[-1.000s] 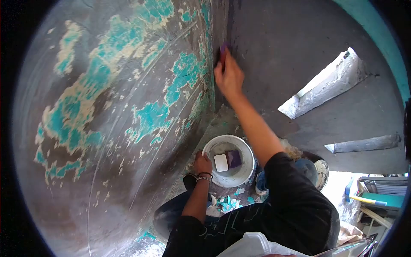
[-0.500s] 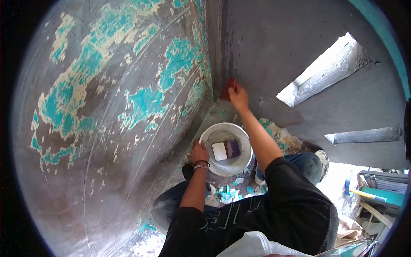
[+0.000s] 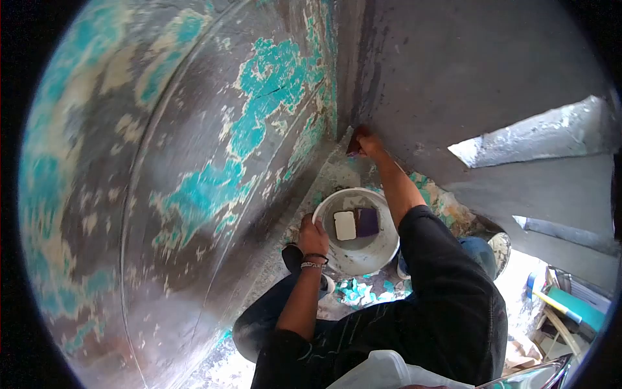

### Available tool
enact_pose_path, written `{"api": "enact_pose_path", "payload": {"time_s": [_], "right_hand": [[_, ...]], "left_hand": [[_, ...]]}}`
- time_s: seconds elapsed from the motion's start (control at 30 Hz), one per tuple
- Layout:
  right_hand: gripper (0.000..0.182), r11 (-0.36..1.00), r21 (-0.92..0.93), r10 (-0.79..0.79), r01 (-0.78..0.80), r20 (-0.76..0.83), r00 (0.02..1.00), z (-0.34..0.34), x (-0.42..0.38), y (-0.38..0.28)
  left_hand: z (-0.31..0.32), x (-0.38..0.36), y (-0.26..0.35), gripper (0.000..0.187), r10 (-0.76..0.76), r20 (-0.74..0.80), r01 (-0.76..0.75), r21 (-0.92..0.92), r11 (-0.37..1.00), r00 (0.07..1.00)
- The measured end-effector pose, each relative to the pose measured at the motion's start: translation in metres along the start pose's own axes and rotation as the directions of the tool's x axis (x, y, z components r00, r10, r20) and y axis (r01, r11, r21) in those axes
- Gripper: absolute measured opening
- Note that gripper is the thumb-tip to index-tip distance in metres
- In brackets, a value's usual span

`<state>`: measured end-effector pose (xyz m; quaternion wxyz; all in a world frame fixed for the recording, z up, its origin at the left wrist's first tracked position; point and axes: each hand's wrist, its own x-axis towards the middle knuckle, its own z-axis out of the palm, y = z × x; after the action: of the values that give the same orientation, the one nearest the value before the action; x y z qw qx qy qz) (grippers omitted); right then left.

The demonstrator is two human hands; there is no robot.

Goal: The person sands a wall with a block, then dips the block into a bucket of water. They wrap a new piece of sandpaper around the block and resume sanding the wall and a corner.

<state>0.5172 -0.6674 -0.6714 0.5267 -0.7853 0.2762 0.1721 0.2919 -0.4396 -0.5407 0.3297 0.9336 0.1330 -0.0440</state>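
Observation:
My left hand (image 3: pixel 313 237) grips the left rim of a round white bucket (image 3: pixel 392 243). Inside the bucket lie a white block (image 3: pixel 345 225) and a dark purple block (image 3: pixel 368 222), side by side. Up in the corner where the two walls meet, my right hand (image 3: pixel 369 144) is closed on a dark red flat tool (image 3: pixel 354 140), held against the lower part of the grey wall (image 3: pixel 427 84). The fingertips of my right hand are partly hidden by the tool.
The left wall (image 3: pixel 175 142) shows turquoise patches. Paint flakes (image 3: pixel 363 293) lie on the floor by my feet. A second bucket (image 3: pixel 500 251) stands beside my right knee. Two slanted openings cut the right wall. A long-handled tool (image 3: pixel 557 305) is at the right.
My right hand has moved slightly lower along the corner with the red tool. The camera view has turned and shifted. My left hand still grips the bucket rim.

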Motion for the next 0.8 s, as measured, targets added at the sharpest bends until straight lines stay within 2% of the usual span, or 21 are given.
{"api": "enact_pose_path", "payload": {"time_s": [0.03, 0.17, 0.23, 0.37, 0.4, 0.43, 0.47, 0.53, 0.57, 0.63, 0.67, 0.7, 0.73, 0.8], "right_hand": [[0.033, 0.975, 0.198, 0.097, -0.102, 0.035, 0.995, 0.002, -0.01, -0.01], [0.028, 0.996, 0.058, 0.063, -0.069, 0.109, 0.992, 0.036, 0.047, 0.032], [0.029, 0.935, 0.333, 0.097, -0.119, 0.082, 0.992, 0.051, 0.062, 0.04], [0.028, 0.945, 0.307, 0.052, -0.111, 0.194, 0.98, 0.053, 0.038, 0.004], [0.028, 0.993, 0.111, 0.046, -0.035, -0.095, 0.994, 0.062, 0.032, -0.006], [0.028, 0.995, -0.099, -0.029, -0.009, -0.372, 0.928, 0.066, 0.027, -0.017], [0.028, 0.995, -0.097, -0.046, 0.009, -0.382, 0.923, 0.057, 0.014, -0.031], [0.034, 0.974, 0.224, -0.035, 0.045, -0.05, 0.998, 0.022, -0.029, -0.068], [0.034, 0.973, 0.219, -0.056, 0.069, -0.066, 0.996, 0.009, -0.048, -0.084], [0.024, 0.908, 0.376, -0.183, 0.185, -0.043, 0.982, -0.013, -0.088, -0.127], [0.024, 0.903, 0.369, -0.21, 0.218, -0.062, 0.976, -0.026, -0.107, -0.153], [0.023, 0.853, 0.447, -0.273, 0.271, -0.061, 0.96, -0.038, -0.129, -0.177], [0.022, 0.793, 0.519, -0.338, 0.319, -0.062, 0.939, -0.051, -0.151, -0.199], [0.02, 0.763, 0.517, -0.449, 0.389, -0.01, 0.894, -0.079, -0.176, -0.246]], "left_hand": [[0.0, 0.0, -0.002, 0.022, 0.015, -0.004, -0.015, -0.001, 1.0, 1.0], [-0.003, 0.0, 0.0, 0.021, -0.034, 0.048, 0.033, 0.009, 0.999, 0.998], [-0.005, 0.002, 0.002, 0.021, -0.018, 0.041, 0.018, 0.002, 1.0, 0.999], [-0.004, 0.0, 0.005, 0.026, -0.015, 0.0, 0.015, 0.005, 1.0, 1.0], [-0.003, 0.0, 0.004, 0.026, -0.028, -0.003, 0.028, -0.005, 1.0, 1.0], [-0.004, 0.001, 0.004, 0.026, -0.035, -0.012, 0.035, -0.018, 0.999, 0.999], [-0.003, 0.002, 0.002, 0.026, -0.021, -0.025, 0.021, -0.028, 0.999, 0.999], [0.002, 0.0, -0.004, 0.022, 0.025, -0.028, -0.025, 0.01, 1.0, 0.999], [0.007, -0.001, -0.009, 0.022, 0.04, -0.042, -0.04, -0.008, 0.999, 0.998], [0.009, 0.002, -0.013, 0.022, 0.007, -0.016, -0.007, -0.018, 1.0, 1.0], [0.003, 0.002, -0.004, 0.023, -0.018, 0.0, 0.018, 0.022, 1.0, 1.0], [0.001, 0.001, 0.001, 0.023, 0.002, -0.014, -0.002, 0.002, 1.0, 1.0], [0.001, 0.001, 0.004, 0.024, -0.028, -0.021, 0.029, 0.042, 0.999, 0.999], [-0.007, -0.001, 0.013, 0.025, -0.122, 0.023, 0.12, 0.071, 0.99, 0.992]]}}
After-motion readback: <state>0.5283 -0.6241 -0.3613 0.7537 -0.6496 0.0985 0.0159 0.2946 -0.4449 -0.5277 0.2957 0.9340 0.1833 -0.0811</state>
